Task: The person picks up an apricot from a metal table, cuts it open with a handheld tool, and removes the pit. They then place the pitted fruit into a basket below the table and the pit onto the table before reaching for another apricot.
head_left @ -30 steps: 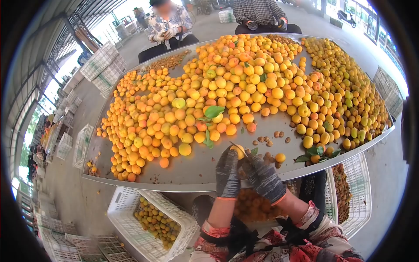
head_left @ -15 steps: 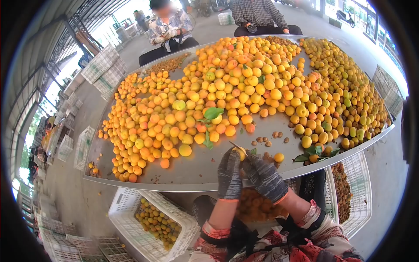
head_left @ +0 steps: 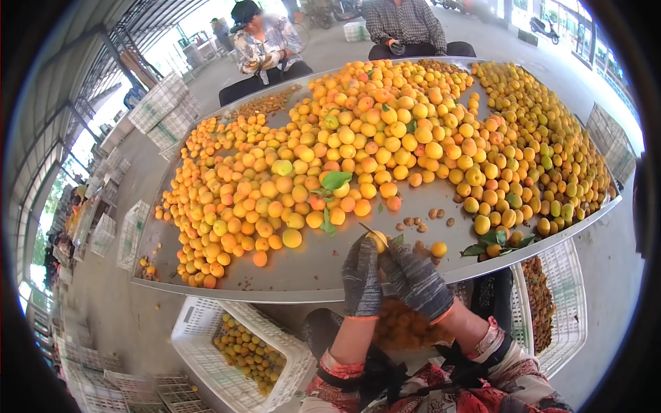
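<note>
Both of my hands wear dark grey knit gloves and meet over the front edge of a metal table (head_left: 310, 275). An apricot (head_left: 377, 241) is pinched in the fingers of my left hand (head_left: 362, 279). Against the right side of that fruit are the closed fingers of my right hand (head_left: 416, 279); a thin, pointed brown item (head_left: 370, 228) sticks out above the fruit. Beyond my hands lies a large heap of apricots (head_left: 372, 131). Several brown pits (head_left: 415, 221) and a single apricot (head_left: 438, 249) rest just right of my hands.
A white crate of apricots (head_left: 189, 330) stands below the table at left, another crate (head_left: 568, 296) with brown pieces at right. Orange-brown halves lie below my hands. Two people sit across the table, one in a floral shirt (head_left: 289, 41), one in a checked shirt (head_left: 406, 24). Leaves (head_left: 492, 239) lie near the edge.
My hands and the apricot have hardly moved. Across the table, the person in the floral shirt has raised their head, and the person in the checked shirt has shifted a hand.
</note>
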`<control>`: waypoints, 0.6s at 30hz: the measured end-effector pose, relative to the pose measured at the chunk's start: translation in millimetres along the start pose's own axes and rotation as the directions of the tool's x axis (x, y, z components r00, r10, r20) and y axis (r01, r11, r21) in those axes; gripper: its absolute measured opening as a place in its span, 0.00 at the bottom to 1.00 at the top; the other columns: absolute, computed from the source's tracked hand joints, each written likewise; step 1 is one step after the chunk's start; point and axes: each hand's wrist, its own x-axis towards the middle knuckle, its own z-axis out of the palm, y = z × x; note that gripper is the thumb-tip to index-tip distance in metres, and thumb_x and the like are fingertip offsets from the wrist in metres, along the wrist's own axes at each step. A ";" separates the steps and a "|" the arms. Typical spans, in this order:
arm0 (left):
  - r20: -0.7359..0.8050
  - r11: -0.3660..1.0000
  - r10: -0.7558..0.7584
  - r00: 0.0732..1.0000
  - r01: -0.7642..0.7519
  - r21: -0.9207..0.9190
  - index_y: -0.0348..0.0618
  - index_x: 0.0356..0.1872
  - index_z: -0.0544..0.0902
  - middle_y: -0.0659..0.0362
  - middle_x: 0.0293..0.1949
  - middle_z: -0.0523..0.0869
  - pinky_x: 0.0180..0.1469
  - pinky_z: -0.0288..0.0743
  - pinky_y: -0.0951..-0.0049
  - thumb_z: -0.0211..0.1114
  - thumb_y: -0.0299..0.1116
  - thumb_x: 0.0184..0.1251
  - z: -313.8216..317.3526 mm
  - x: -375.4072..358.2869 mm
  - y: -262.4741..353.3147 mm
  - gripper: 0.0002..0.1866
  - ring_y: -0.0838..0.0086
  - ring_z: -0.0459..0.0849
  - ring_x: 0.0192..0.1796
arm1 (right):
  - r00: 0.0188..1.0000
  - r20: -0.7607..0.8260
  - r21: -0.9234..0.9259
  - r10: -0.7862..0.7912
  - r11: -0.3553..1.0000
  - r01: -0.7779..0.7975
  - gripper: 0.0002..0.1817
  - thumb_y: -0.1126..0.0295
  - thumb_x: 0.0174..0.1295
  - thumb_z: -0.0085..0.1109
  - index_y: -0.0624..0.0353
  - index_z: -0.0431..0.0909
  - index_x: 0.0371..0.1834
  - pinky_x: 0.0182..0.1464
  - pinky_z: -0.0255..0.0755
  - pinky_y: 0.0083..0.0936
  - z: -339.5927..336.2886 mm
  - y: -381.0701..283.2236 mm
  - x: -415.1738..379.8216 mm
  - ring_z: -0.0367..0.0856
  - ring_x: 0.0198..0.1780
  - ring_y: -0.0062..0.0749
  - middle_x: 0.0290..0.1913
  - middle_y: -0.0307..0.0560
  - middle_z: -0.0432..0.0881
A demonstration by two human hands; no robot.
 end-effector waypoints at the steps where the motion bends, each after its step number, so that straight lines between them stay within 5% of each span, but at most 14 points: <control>1: -0.050 0.996 -0.026 0.998 0.021 -0.090 0.36 0.48 0.76 0.59 0.43 0.79 0.45 0.70 0.80 0.54 0.38 0.67 4.1 -0.6 -3.1 0.16 0.78 0.75 0.43 | 1.000 0.003 -0.001 -0.001 1.000 0.001 0.23 0.76 0.59 0.52 0.66 0.64 0.59 0.44 0.72 0.30 1.0 -6.8 -0.1 0.78 0.45 0.43 0.43 0.57 0.78; 3: -0.099 0.983 -0.059 0.993 0.040 -0.182 0.35 0.48 0.76 0.59 0.43 0.79 0.45 0.70 0.79 0.53 0.38 0.67 3.2 0.5 -9.7 0.16 0.78 0.75 0.43 | 0.874 0.171 0.393 0.455 0.782 -0.484 0.24 0.76 0.59 0.51 0.66 0.62 0.60 0.41 0.73 0.32 1.2 -18.1 -1.0 0.79 0.42 0.47 0.40 0.58 0.79; 5: -0.064 0.987 0.069 0.996 -0.059 0.151 0.35 0.48 0.76 0.58 0.42 0.80 0.46 0.70 0.79 0.53 0.38 0.68 -2.5 2.1 -16.2 0.16 0.78 0.75 0.44 | 0.842 0.246 0.358 0.481 0.762 -0.540 0.24 0.76 0.58 0.52 0.66 0.63 0.59 0.42 0.73 0.33 -2.3 -17.9 -2.9 0.79 0.43 0.47 0.42 0.58 0.78; 6: -0.062 0.987 0.068 0.996 -0.058 0.151 0.35 0.48 0.76 0.58 0.42 0.80 0.46 0.70 0.79 0.53 0.38 0.68 -5.9 2.7 -15.0 0.16 0.78 0.75 0.44 | 0.807 0.315 0.321 0.500 0.744 -0.586 0.24 0.76 0.58 0.52 0.66 0.63 0.59 0.43 0.72 0.34 -3.3 -16.7 -3.0 0.78 0.45 0.48 0.44 0.59 0.78; 7: -0.003 0.990 0.001 1.000 -0.001 0.144 0.35 0.47 0.76 0.58 0.42 0.80 0.47 0.70 0.79 0.53 0.38 0.68 -7.9 2.9 -5.3 0.16 0.78 0.75 0.45 | 0.808 0.315 0.321 0.497 0.746 -0.584 0.24 0.76 0.58 0.52 0.66 0.63 0.59 0.43 0.72 0.34 -3.9 -12.8 -2.9 0.78 0.45 0.48 0.44 0.59 0.78; 9: 0.052 0.988 -0.066 0.996 0.058 0.141 0.35 0.47 0.76 0.58 0.42 0.80 0.48 0.71 0.78 0.53 0.38 0.68 -8.9 0.8 8.9 0.16 0.78 0.75 0.45 | 0.941 0.180 0.427 0.286 0.840 -0.336 0.24 0.76 0.57 0.53 0.66 0.63 0.59 0.44 0.73 0.34 -5.2 -3.8 -3.7 0.77 0.45 0.49 0.45 0.59 0.77; 11: 0.052 0.981 -0.195 0.979 0.196 -0.004 0.35 0.47 0.76 0.58 0.42 0.80 0.48 0.70 0.77 0.54 0.37 0.67 -8.6 -1.6 17.3 0.16 0.78 0.75 0.45 | 0.927 0.246 0.372 0.283 0.856 -0.360 0.24 0.77 0.57 0.53 0.66 0.64 0.59 0.47 0.72 0.33 -9.1 0.4 -2.6 0.77 0.46 0.48 0.46 0.58 0.77; 13: 0.014 0.987 -0.159 0.987 0.160 -0.035 0.35 0.47 0.76 0.59 0.42 0.80 0.48 0.70 0.77 0.55 0.37 0.67 -3.4 -3.9 15.1 0.16 0.79 0.75 0.44 | 0.908 0.311 0.313 0.280 0.872 -0.376 0.24 0.78 0.57 0.52 0.66 0.64 0.59 0.49 0.71 0.32 -11.4 -0.6 -1.5 0.77 0.48 0.46 0.46 0.57 0.77; 15: -0.025 0.990 -0.121 0.992 0.119 -0.071 0.35 0.47 0.76 0.60 0.42 0.80 0.47 0.70 0.77 0.55 0.37 0.66 -0.4 -3.1 11.2 0.16 0.79 0.75 0.44 | 0.986 0.156 0.021 0.067 0.997 -0.071 0.24 0.81 0.54 0.53 0.65 0.67 0.57 0.53 0.69 0.32 -11.8 -2.3 -0.2 0.75 0.50 0.44 0.48 0.56 0.76; 16: -0.005 0.997 -0.042 0.999 0.042 -0.062 0.35 0.47 0.76 0.60 0.42 0.80 0.46 0.70 0.78 0.56 0.36 0.66 -1.7 -1.9 6.8 0.16 0.80 0.75 0.43 | 0.985 0.159 0.022 0.064 0.997 -0.069 0.24 0.81 0.54 0.53 0.65 0.67 0.57 0.53 0.69 0.32 -9.8 -0.7 -1.3 0.75 0.50 0.44 0.48 0.56 0.76; 18: 0.019 0.998 0.026 0.999 -0.025 -0.051 0.35 0.47 0.76 0.61 0.41 0.80 0.46 0.70 0.79 0.57 0.36 0.65 -2.0 -3.8 3.4 0.16 0.80 0.75 0.42 | 0.950 0.219 0.435 0.221 0.850 -0.298 0.23 0.81 0.52 0.54 0.65 0.69 0.55 0.55 0.68 0.32 -4.7 3.9 -7.9 0.75 0.52 0.39 0.49 0.54 0.76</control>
